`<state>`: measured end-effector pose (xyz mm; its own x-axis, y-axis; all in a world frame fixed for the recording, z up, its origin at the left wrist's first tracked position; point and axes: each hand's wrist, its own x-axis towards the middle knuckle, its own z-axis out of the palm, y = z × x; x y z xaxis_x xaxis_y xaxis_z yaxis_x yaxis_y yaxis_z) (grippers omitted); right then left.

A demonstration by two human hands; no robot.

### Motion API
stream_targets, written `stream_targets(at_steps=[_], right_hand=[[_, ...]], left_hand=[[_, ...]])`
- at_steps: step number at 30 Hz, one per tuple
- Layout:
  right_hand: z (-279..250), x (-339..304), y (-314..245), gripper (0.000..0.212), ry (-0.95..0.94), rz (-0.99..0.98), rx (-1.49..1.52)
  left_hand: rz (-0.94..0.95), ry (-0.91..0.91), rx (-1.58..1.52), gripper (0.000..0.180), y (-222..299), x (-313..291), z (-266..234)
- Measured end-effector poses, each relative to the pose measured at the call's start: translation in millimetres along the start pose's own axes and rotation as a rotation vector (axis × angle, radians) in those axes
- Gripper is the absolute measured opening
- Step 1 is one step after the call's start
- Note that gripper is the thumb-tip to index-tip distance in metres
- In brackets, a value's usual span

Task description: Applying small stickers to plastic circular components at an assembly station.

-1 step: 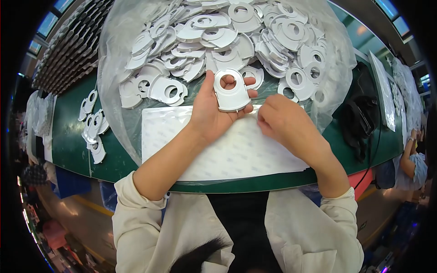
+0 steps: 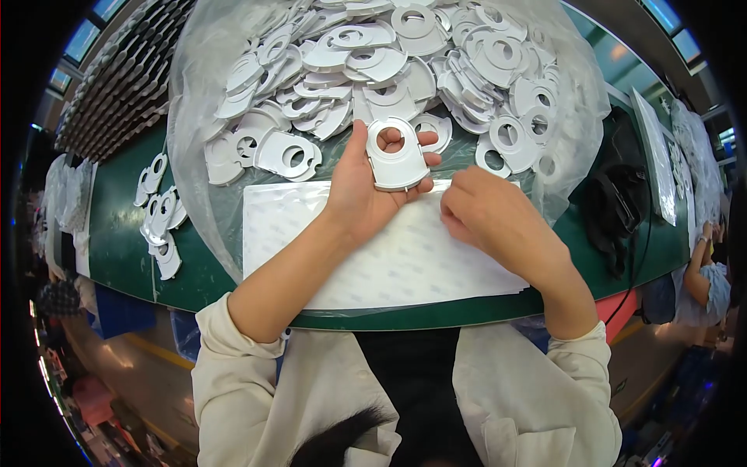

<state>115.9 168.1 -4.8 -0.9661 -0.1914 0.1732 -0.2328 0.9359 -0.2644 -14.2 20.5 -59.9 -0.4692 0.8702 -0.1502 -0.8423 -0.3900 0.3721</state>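
Note:
On the upturned palm of my left hand lies a white plastic plate with a round hole. My fingers support it from behind, with fingertips showing through the hole and past its right edge. To the right, my right hand hovers over the white sheets, apart from the plate. Its fingers are curled together, and whatever they pinch, if anything, is hidden. Beyond both hands, a large pile of similar white plates lies on clear plastic film.
Several white plates lie loose on the green table at left. Behind them stands a stack of dark trays. A black bag with a cable sits at right. Another person's arm shows at far right.
My right hand has shifted very slightly down and to the right. My left hand and the plate in it stay where they were.

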Motion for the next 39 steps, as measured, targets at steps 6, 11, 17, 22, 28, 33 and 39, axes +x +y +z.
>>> stream_targets(at_steps=[6,11,17,22,28,33,39], right_hand=[[-49.6,-6.9,-1.3,0.013,-0.173,-0.11,0.658],[-31.4,1.6,16.4,0.008,0.205,0.085,1.046],[11.7,16.1,19.2,0.007,0.313,0.318,1.216],[16.8,17.5,19.8,0.011,0.225,0.379,1.274],[19.0,18.4,20.6,0.011,0.23,0.385,1.244],[19.5,18.6,20.2,0.011,0.246,0.383,1.234],[18.2,18.4,20.1,0.01,0.232,0.389,1.247]], left_hand=[[0.042,0.166,0.22,0.061,-4.1,1.2,24.3],[-0.051,0.152,0.351,0.069,-8.2,-6.2,31.6],[-0.11,0.073,0.395,0.068,-12.8,-6.3,27.6],[-0.087,0.082,0.382,0.07,-12.6,-5.1,25.4],[-0.09,0.056,0.378,0.071,-12.7,-4.9,22.7],[-0.082,0.062,0.389,0.072,-13.4,-4.2,22.0],[-0.088,0.067,0.39,0.072,-13.3,-4.6,22.6]])
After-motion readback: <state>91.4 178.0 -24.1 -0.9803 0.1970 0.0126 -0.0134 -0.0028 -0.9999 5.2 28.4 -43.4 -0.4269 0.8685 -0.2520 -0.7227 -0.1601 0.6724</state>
